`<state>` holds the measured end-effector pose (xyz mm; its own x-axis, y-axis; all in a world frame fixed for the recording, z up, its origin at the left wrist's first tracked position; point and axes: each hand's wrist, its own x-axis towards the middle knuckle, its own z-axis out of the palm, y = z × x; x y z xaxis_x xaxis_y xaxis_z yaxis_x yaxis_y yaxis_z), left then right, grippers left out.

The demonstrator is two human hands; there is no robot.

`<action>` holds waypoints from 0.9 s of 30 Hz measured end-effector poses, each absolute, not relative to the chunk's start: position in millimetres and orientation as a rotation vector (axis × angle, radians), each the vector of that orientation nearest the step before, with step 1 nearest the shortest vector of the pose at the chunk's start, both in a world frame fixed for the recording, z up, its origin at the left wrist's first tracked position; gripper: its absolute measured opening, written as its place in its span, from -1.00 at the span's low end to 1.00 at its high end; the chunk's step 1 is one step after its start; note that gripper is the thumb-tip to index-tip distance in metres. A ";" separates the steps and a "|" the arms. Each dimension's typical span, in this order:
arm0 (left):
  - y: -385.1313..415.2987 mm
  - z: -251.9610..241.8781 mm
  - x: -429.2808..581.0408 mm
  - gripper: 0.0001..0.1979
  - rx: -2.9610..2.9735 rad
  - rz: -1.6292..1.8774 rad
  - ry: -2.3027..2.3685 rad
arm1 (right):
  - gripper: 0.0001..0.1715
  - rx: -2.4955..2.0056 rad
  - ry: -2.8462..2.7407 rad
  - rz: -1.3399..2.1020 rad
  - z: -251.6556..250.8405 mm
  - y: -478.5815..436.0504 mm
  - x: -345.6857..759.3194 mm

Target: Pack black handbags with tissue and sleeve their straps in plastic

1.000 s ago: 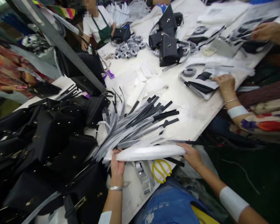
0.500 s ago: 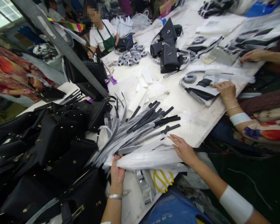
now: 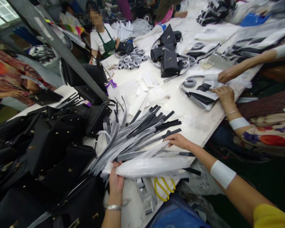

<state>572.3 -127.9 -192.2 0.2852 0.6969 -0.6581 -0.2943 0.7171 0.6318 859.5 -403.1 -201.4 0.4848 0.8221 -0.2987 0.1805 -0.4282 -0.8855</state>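
My left hand is closed round the near-left end of a bundle of thin, whitish plastic sleeves. The bundle stretches to the right along the front of the table. My right hand pinches the lifted corner of one plastic sleeve, fingertips together, just above the bundle. Behind it lies a fanned pile of black straps, many wrapped in clear film with bare black ends pointing right. Yellow-handled scissors and a grey tape dispenser rest at the near table edge, partly under the sleeves.
Black handbags are heaped on the left. A slanted metal post rises beyond them. White paper pieces lie mid-table. At the right, a co-worker's hands handle a wrapped black item. Finished-looking bags stand farther back.
My right hand has moved left and closed from spread fingers onto a sleeve's corner, lifting it. My left hand keeps its hold. The co-worker's far hand has come nearer to their other hand.
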 end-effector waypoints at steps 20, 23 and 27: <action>-129.6 -196.8 572.8 -0.92 0.343 0.820 1.027 | -0.28 -1.698 -0.293 1.076 -204.9 -419.9 835.7; -128.2 -198.5 571.3 -0.91 0.322 0.803 1.025 | -0.29 -1.720 -0.266 1.029 -208.9 -417.9 835.1; -126.4 -199.7 570.5 -0.91 0.313 0.787 1.016 | -0.45 -1.760 -0.306 1.024 -217.0 -420.7 836.9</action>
<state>570.5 -126.4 -199.7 0.2878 0.7141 -0.6381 -0.4400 0.6904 0.5742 836.9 -420.7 -217.0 0.6040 0.6258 -0.4934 -0.2529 -0.4366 -0.8634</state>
